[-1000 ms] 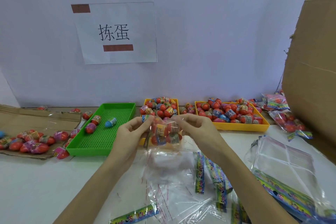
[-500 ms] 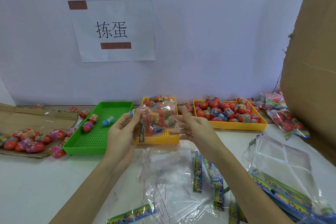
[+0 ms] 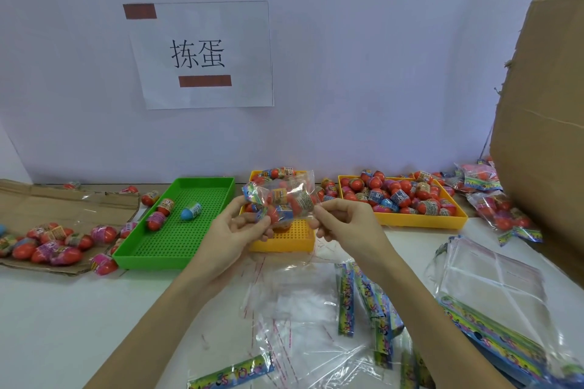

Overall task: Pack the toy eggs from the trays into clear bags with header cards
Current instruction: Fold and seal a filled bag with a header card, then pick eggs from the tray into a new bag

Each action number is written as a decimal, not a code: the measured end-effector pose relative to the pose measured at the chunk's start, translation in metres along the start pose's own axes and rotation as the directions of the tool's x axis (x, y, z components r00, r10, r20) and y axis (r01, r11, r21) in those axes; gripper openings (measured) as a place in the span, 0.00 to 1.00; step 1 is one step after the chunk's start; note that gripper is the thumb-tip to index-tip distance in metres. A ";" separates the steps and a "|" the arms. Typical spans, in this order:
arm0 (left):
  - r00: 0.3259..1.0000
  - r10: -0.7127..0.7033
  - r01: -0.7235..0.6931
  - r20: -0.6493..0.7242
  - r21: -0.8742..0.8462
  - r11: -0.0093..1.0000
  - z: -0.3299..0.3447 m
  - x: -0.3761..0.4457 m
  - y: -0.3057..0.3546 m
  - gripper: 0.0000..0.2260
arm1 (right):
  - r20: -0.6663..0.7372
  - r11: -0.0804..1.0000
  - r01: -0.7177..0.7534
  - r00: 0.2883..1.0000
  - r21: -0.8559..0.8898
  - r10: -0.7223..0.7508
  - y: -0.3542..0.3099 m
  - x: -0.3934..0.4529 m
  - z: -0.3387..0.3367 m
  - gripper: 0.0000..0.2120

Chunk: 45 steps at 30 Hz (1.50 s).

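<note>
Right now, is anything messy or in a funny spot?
Yes. One blue egg lies in the green tray among red ones. More eggs lie loose on flattened cardboard at the left, outside any tray, and a few sit on the table beside it.

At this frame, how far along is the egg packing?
Done: finished bags lie at far right. In hand: left hand and right hand hold a filled bag. Left: the full yellow tray, a few eggs in the green tray, and empty bags.
</note>
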<state>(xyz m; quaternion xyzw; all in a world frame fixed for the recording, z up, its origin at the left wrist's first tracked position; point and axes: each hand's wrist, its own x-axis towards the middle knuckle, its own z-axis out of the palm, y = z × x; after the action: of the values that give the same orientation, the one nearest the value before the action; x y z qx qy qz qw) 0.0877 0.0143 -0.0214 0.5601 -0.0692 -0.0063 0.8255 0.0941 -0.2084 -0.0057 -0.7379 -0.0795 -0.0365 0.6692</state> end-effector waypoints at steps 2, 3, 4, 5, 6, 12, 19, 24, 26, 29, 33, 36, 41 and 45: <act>1.000 0.003 -0.002 -0.018 0.016 1.000 -0.005 0.004 0.002 0.23 | 0.019 0.999 0.031 0.999 -0.031 -0.031 -0.003 0.000 -0.003 0.06; 1.000 0.004 -0.003 -0.027 0.016 1.000 -0.007 0.006 0.003 0.24 | 0.030 0.997 0.050 0.998 -0.050 -0.049 -0.004 0.000 -0.004 0.05; 1.000 0.005 -0.005 -0.030 0.007 1.000 -0.008 0.006 0.003 0.24 | 0.036 0.995 0.071 0.997 -0.076 -0.069 -0.004 0.000 -0.004 0.05; 1.000 0.003 -0.003 -0.024 -0.010 1.000 -0.009 0.006 0.003 0.23 | 0.037 0.990 0.093 0.995 -0.108 -0.090 -0.004 0.001 -0.003 0.05; 1.000 -0.002 0.002 -0.004 -0.027 1.000 -0.010 0.006 0.003 0.21 | 0.037 0.984 0.113 0.993 -0.136 -0.109 -0.003 0.001 -0.002 0.06; 0.991 -0.036 0.044 0.125 -0.065 0.997 -0.011 0.007 0.000 0.21 | 0.083 1.000 0.022 0.996 0.005 -0.023 -0.001 -0.002 0.009 0.15; 0.993 -0.101 0.105 -0.069 0.058 0.993 -0.006 0.002 0.011 0.20 | 0.287 1.000 -0.016 0.958 0.016 0.011 -0.004 -0.008 0.012 0.11; 0.996 -0.093 0.090 0.007 0.192 0.977 -0.011 0.001 0.009 0.14 | 0.369 0.998 -0.008 0.929 -0.058 0.029 -0.005 -0.009 0.012 0.13; 0.996 -0.092 0.093 -0.011 0.173 0.981 -0.011 0.002 0.007 0.15 | 0.327 0.997 -0.007 0.944 -0.080 0.033 -0.006 -0.008 0.011 0.12; 0.994 -0.108 0.111 -0.033 0.096 0.989 -0.013 0.006 0.003 0.18 | 0.280 0.996 0.003 0.960 -0.090 0.022 -0.005 -0.006 0.008 0.10; 0.993 0.001 0.026 -0.117 0.224 0.974 -0.008 0.002 0.004 0.14 | 0.328 0.994 -0.010 0.944 -0.105 0.044 -0.005 -0.007 0.010 0.13; 0.987 0.106 -0.058 -0.121 0.343 0.937 -0.005 -0.001 0.003 0.11 | 0.357 0.965 0.038 0.932 -0.258 0.059 -0.002 -0.006 0.012 0.16; 0.975 0.189 -0.128 -0.116 0.401 0.907 0.001 0.000 -0.002 0.10 | 0.221 0.954 0.088 0.975 -0.286 -0.024 0.000 -0.005 0.007 0.17; 0.960 0.221 -0.149 -0.173 0.353 0.924 -0.003 0.004 0.003 0.20 | -0.340 0.956 0.060 0.939 0.286 0.043 -0.009 0.002 -0.008 0.17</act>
<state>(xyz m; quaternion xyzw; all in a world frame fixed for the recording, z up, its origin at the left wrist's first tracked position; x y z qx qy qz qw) 0.0920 0.0175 -0.0195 0.6812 -0.0347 0.1431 0.7171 0.0947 -0.2158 0.0043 -0.6130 0.0304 -0.1553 0.7741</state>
